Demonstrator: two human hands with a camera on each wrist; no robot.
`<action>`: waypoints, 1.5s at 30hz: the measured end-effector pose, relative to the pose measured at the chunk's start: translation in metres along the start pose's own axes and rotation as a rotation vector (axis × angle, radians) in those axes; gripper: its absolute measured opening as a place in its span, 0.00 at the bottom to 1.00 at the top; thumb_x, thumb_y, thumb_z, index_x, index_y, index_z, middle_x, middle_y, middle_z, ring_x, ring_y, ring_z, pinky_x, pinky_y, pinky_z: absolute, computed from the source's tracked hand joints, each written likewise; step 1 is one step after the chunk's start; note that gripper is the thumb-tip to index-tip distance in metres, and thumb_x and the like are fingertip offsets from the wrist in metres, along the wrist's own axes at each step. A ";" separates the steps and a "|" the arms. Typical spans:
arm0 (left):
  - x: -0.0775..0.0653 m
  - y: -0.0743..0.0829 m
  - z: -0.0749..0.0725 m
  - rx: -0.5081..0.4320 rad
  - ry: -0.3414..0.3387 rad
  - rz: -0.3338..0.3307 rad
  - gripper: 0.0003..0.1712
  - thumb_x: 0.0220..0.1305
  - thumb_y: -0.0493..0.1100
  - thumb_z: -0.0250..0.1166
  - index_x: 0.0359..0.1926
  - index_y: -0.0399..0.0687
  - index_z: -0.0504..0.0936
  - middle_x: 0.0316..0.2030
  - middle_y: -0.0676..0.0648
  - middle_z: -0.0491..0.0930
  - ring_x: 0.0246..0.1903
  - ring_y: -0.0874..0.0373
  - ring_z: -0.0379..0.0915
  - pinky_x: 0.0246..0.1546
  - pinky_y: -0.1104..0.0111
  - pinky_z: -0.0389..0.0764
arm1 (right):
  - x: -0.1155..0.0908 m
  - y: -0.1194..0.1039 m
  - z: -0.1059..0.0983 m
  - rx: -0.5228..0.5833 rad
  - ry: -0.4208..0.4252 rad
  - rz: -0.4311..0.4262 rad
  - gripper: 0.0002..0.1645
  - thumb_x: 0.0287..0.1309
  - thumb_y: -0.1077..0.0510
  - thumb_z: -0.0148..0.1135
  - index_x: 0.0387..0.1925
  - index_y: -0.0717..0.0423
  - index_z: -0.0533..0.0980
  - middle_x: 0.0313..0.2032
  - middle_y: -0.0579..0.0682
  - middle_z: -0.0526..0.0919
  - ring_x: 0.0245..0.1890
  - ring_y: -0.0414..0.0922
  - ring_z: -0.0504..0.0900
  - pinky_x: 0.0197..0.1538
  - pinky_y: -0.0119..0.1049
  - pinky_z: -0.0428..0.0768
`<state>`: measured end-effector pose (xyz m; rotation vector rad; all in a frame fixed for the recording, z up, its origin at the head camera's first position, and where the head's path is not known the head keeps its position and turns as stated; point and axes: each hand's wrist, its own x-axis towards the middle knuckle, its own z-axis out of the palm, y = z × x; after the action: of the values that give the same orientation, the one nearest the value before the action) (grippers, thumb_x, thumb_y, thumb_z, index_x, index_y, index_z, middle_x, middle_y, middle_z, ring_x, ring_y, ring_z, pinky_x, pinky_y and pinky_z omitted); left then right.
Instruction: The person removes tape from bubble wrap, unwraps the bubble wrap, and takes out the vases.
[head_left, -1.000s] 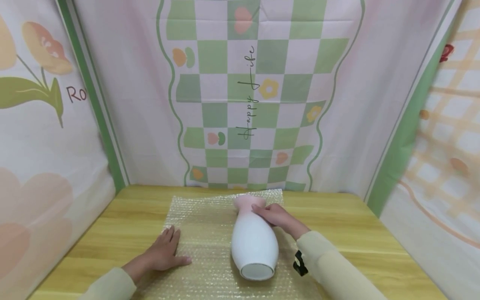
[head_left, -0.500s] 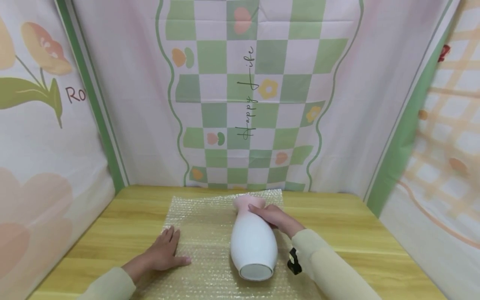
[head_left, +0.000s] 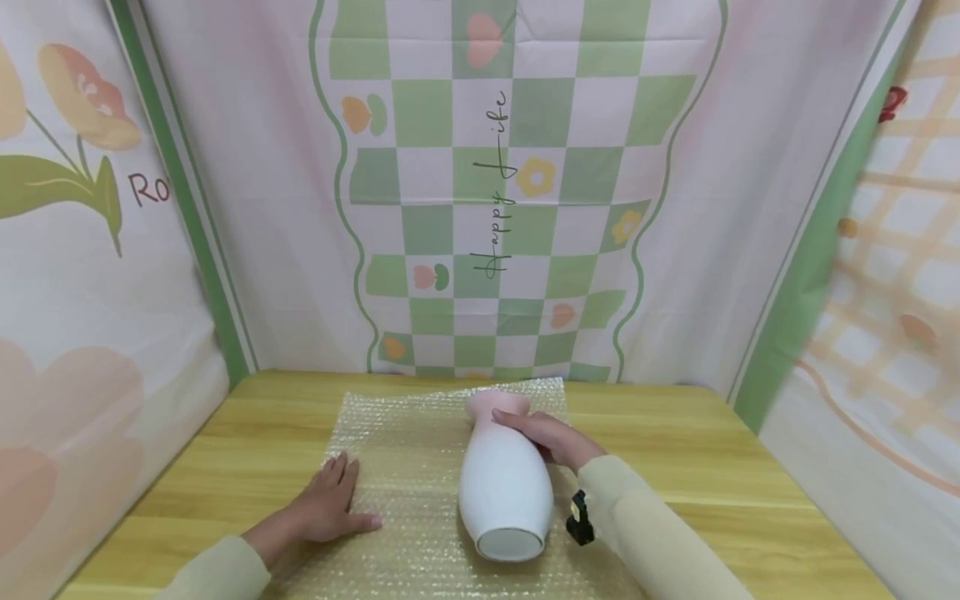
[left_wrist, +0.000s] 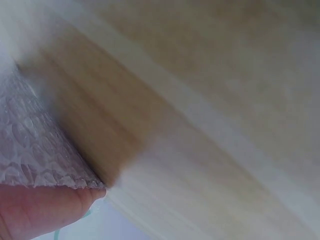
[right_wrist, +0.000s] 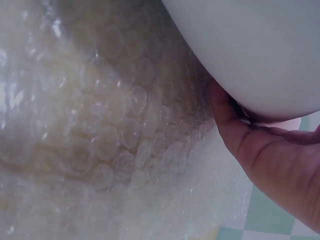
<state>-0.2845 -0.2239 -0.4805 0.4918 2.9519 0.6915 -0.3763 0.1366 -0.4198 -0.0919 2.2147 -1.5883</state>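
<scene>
A vase (head_left: pixel 506 487) with a white body and pink neck lies on its side on a sheet of bubble wrap (head_left: pixel 412 467), its base facing me. My right hand (head_left: pixel 555 437) grips the neck from the right, thumb on top. In the right wrist view, fingers (right_wrist: pixel 260 150) reach under the vase's white body (right_wrist: pixel 250 50), against the bubble wrap (right_wrist: pixel 125 125). My left hand (head_left: pixel 326 504) rests with spread fingers on the sheet's left edge. The left wrist view shows one finger (left_wrist: pixel 45 207) beside the bubble wrap's edge (left_wrist: pixel 40 145).
The wooden table (head_left: pixel 675 450) extends on both sides of the sheet. A checked green and white curtain (head_left: pixel 495 208) hangs behind it, with printed cloth walls at left (head_left: pixel 90 292) and right (head_left: pixel 885 333). A black strap piece (head_left: pixel 580 518) hangs by the right sleeve.
The vase has shifted slightly left with my right hand, whose thumb lies a little further across the neck. My right forearm has moved left too. The left hand stays put.
</scene>
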 end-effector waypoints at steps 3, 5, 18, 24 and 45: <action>0.000 -0.002 0.002 0.000 0.017 0.013 0.66 0.53 0.73 0.63 0.68 0.20 0.54 0.68 0.19 0.44 0.68 0.26 0.37 0.67 0.41 0.43 | 0.002 -0.001 0.001 0.027 -0.017 0.033 0.41 0.55 0.32 0.63 0.47 0.67 0.75 0.37 0.56 0.84 0.36 0.49 0.84 0.41 0.43 0.83; 0.001 -0.004 0.003 0.010 0.021 0.013 0.66 0.52 0.74 0.62 0.69 0.21 0.54 0.68 0.19 0.44 0.69 0.26 0.37 0.67 0.41 0.43 | 0.002 -0.002 0.003 0.046 -0.031 0.048 0.43 0.54 0.32 0.63 0.50 0.69 0.73 0.39 0.58 0.83 0.38 0.50 0.83 0.42 0.45 0.82; 0.000 -0.004 0.001 0.016 0.011 0.002 0.67 0.52 0.76 0.61 0.69 0.22 0.53 0.68 0.20 0.43 0.69 0.27 0.37 0.67 0.41 0.43 | 0.003 -0.005 0.009 0.050 -0.012 0.077 0.48 0.55 0.34 0.63 0.61 0.68 0.64 0.44 0.59 0.80 0.43 0.53 0.80 0.45 0.47 0.80; 0.000 -0.003 0.002 0.021 0.006 -0.007 0.68 0.51 0.77 0.60 0.70 0.23 0.53 0.69 0.20 0.42 0.69 0.27 0.36 0.67 0.41 0.42 | 0.003 -0.003 0.009 0.041 -0.012 0.069 0.48 0.56 0.35 0.61 0.63 0.67 0.62 0.45 0.59 0.79 0.43 0.53 0.80 0.45 0.48 0.80; -0.006 0.010 -0.009 0.010 -0.026 0.005 0.64 0.55 0.69 0.64 0.68 0.19 0.52 0.67 0.17 0.42 0.68 0.24 0.37 0.66 0.39 0.44 | -0.002 -0.006 0.012 0.117 0.002 0.063 0.43 0.55 0.37 0.65 0.58 0.67 0.68 0.43 0.59 0.81 0.41 0.53 0.82 0.43 0.47 0.81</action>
<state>-0.2773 -0.2204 -0.4683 0.5059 2.9317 0.6664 -0.3712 0.1247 -0.4167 0.0135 2.0994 -1.6800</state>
